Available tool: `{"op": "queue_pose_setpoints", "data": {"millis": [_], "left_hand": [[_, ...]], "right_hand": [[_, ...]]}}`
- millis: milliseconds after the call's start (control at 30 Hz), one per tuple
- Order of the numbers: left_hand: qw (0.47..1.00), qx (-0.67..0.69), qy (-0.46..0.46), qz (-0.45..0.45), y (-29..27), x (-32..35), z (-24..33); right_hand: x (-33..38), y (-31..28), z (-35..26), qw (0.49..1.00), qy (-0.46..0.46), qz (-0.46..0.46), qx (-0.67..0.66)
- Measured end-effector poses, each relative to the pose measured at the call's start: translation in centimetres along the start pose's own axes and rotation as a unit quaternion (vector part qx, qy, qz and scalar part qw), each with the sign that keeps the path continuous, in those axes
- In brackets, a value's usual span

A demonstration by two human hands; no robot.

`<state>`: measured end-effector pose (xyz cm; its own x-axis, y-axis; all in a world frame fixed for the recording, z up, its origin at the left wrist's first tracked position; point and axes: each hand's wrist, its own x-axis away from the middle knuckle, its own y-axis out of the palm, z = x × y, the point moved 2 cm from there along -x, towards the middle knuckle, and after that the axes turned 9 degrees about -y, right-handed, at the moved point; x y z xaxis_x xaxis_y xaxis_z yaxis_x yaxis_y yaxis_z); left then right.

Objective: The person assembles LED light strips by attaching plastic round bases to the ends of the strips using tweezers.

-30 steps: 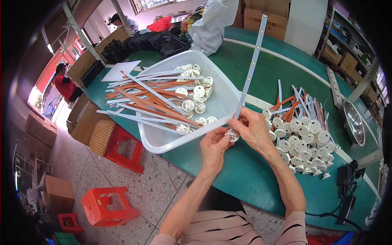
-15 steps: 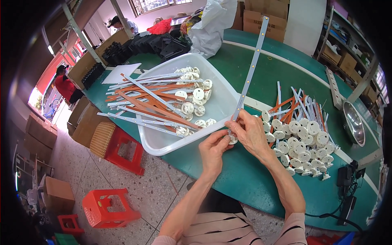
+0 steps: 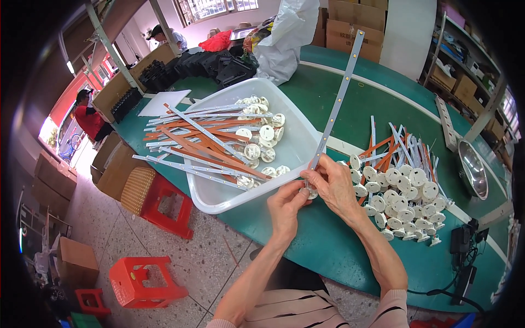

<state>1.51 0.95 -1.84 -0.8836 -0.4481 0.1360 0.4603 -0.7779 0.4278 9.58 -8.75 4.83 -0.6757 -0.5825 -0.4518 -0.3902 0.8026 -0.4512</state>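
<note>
Head view: little is changed since a second ago. The strip (image 3: 338, 101) is still held upright over the desk (image 3: 328, 246), its lower end between the two hands, and its top is still leaned away toward the far side. The hands are kept close together at the same spot, just off the near corner of the tub (image 3: 298, 147); only the fingers are shifted slightly around the small white disc (image 3: 311, 192). It is judged from this that the fitting of the disc to the strip's end is still in hand and not finished.

The right hand (image 3: 334, 185) is closed on the strip's lower end, thumb and fingers pinched narrow. The left hand (image 3: 285, 205) is closed narrow too, its fingertips pressed on the disc from below and from the left. The disc is thus found between both hands, touching each, directly under the strip.

Left of and beyond the left hand, more strips and discs are piled in the tub. Just right of the right hand a heap (image 3: 404, 191) of finished pieces is laid on the desk.
</note>
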Motion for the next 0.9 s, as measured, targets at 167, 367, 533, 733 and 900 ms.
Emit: {"op": "queue_pose_setpoints", "data": {"millis": [167, 367, 533, 733, 900], "left_hand": [[1.000, -0.014, -0.001, 0.005, 0.1, 0.0, 0.2], [1.000, 0.008, 0.002, 0.011, 0.1, 0.1, 0.3], [1.000, 0.009, 0.014, 0.012, 0.3, 0.4, 0.4], [1.000, -0.009, 0.014, 0.014, 0.5, 0.3, 0.5], [1.000, 0.003, 0.024, 0.008, 0.7, 0.3, 0.5]], "right_hand": [[0.0, 0.1, 0.2, 0.999, -0.022, 0.033, -0.014], [-0.1, -0.5, -0.7, 1.000, -0.016, -0.008, -0.017], [-0.2, -0.8, -0.8, 0.999, -0.009, -0.034, 0.010], [0.0, -0.4, -0.3, 1.000, -0.003, -0.019, -0.016], [-0.2, -0.7, -0.2, 1.000, -0.003, -0.029, -0.005]]}}
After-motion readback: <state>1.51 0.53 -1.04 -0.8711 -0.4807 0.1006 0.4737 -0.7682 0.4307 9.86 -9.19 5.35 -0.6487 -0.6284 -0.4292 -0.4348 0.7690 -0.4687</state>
